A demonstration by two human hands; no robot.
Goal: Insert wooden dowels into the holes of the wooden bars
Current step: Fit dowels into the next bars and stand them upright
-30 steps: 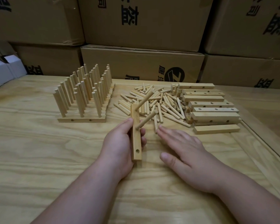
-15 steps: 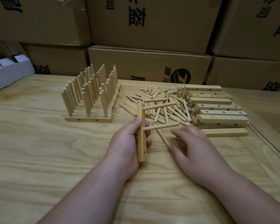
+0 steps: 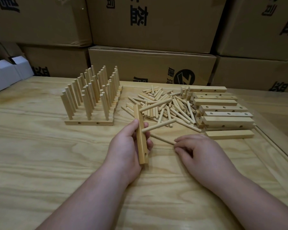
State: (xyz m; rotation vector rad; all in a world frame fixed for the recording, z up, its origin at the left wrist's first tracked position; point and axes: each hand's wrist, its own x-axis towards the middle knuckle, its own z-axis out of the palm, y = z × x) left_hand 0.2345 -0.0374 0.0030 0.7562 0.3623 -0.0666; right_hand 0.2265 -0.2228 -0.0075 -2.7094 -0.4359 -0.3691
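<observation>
Left hand (image 3: 128, 146): raised off the surface, palm turned right, thumb on top, fingers curled in a grip. Right hand (image 3: 201, 156): palm down, fingers curled, fingertips (image 3: 177, 141) pinching.

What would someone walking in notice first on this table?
Probably the left hand at the centre, gripping a wooden bar with two dowels already sticking out sideways. Just right of it the right hand pinches a loose dowel lying on the table. Behind stand finished bars bristling with upright dowels, a dowel pile and stacked empty bars.
</observation>
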